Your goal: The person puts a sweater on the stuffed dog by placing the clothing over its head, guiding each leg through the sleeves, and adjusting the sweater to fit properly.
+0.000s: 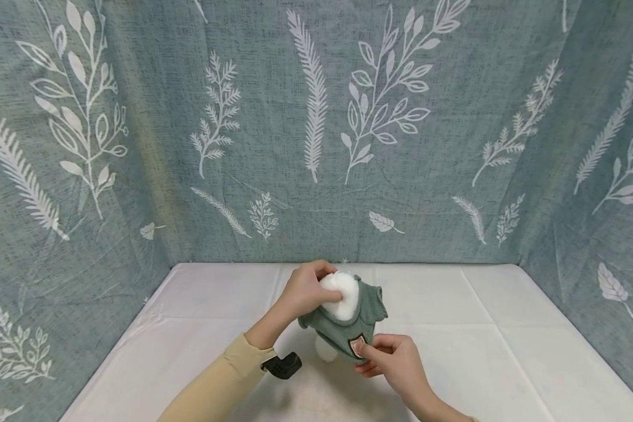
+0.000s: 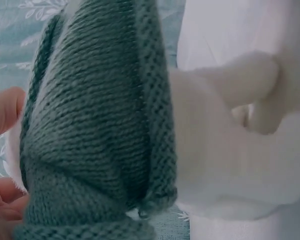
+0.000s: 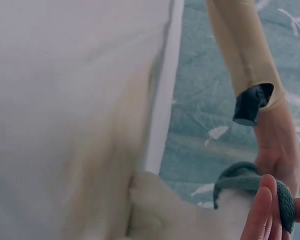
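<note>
A white plush toy (image 1: 354,300) in a green knitted sweater (image 1: 337,332) is held above the table. My left hand (image 1: 305,289) grips its rounded white top, thumb laid over the front. With thumb and fingers my right hand (image 1: 399,361) pinches the sweater's lower hem, beside a brown-edged patch (image 1: 356,342). In the left wrist view the ribbed knit (image 2: 100,115) fills the middle, and the toy's bare white lower body (image 2: 210,155) with stubby limbs sticks out past the hem. The right wrist view shows the hem (image 3: 287,212) between my right thumb and fingers.
A white cloth covers the table (image 1: 453,340), with fold lines across it. Green curtains (image 1: 274,117) printed with white leaves stand behind and at both sides. A black device (image 1: 283,366) is strapped at my left wrist, below the beige sleeve (image 1: 216,375).
</note>
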### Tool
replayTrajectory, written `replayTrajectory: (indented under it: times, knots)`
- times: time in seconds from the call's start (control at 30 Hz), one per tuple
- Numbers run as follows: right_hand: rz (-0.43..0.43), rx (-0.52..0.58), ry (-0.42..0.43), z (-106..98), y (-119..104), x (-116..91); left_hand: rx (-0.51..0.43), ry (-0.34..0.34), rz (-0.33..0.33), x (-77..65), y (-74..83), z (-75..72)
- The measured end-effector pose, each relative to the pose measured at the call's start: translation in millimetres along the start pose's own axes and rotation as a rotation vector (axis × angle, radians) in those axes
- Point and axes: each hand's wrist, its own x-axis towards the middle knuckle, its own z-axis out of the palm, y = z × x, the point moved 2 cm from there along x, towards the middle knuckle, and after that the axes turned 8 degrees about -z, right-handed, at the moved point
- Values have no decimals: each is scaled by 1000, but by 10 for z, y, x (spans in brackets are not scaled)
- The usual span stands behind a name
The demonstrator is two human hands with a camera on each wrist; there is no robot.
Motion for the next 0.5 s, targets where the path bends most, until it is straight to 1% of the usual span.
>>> replayTrajectory:
  times: [0.27, 0.33, 0.5]
  knots:
    - [25, -2, -31, -11, 133, -72, -25, 4, -18, 20, -9, 9]
    - [28, -4, -36, -14, 146, -80, -29, 7, -28, 21, -11, 13]
    - [35, -13, -56, -27, 168, -93, -37, 2, -25, 19, -12, 11]
